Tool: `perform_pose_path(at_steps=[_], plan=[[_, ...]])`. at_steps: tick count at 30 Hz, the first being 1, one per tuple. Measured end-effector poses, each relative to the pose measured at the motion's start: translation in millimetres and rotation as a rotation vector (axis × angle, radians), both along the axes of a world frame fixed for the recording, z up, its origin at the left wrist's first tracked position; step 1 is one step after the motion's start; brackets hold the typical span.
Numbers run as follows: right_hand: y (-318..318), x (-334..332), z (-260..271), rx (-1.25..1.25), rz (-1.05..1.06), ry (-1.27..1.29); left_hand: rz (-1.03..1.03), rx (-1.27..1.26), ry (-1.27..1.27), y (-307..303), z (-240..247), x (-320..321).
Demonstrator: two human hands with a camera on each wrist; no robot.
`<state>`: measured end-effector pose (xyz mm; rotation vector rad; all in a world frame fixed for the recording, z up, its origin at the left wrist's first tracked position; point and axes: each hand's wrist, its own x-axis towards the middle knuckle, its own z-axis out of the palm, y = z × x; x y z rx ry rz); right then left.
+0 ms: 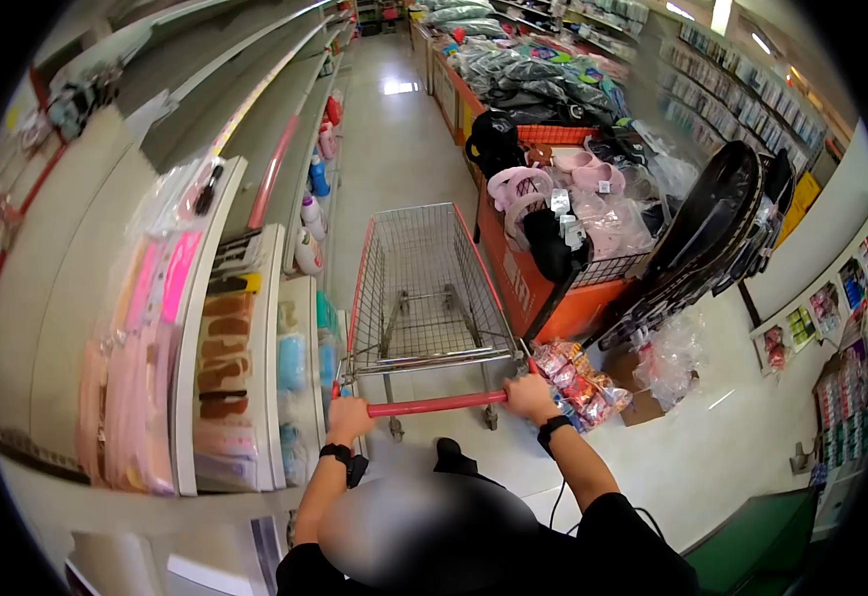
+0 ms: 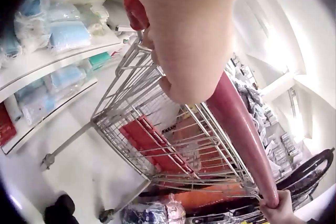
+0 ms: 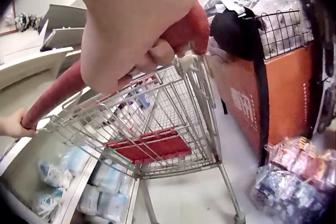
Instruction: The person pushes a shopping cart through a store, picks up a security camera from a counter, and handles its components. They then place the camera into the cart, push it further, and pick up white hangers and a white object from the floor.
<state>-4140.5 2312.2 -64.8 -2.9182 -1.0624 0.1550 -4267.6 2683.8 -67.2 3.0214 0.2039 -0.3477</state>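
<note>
A wire shopping cart [image 1: 429,288] with a red handle bar [image 1: 437,403] stands in front of the person, its basket holding nothing visible. The left hand [image 1: 351,421] grips the bar's left end, and the right hand [image 1: 531,397] grips its right end. In the left wrist view the left hand [image 2: 186,35] wraps the red bar [image 2: 241,129], with the right hand [image 2: 281,211] at the far end. The right wrist view has the right hand's fingers [image 3: 163,53] curled round the bar [image 3: 58,95]; the left hand [image 3: 13,125] holds the other end.
Shelves with packaged goods [image 1: 225,387] and bottles [image 1: 312,214] line the left. On the right stand an orange bin [image 1: 543,288] with slippers [image 1: 593,171], bagged packets [image 1: 583,382] on the floor and a cardboard box [image 1: 643,397]. An aisle floor [image 1: 384,129] runs ahead between them.
</note>
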Motion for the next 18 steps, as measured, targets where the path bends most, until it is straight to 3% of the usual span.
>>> perform_pose_path(at_steps=[11, 18], plan=[[77.4, 169.9, -1.5, 0.005, -0.012, 0.101, -0.038, 0.076, 0.009, 74.0, 5.5, 167.4], [126.8, 278.0, -20.6, 0.031, -0.015, -0.036, -0.006, 0.014, -0.076, 129.7, -9.1, 273.7]])
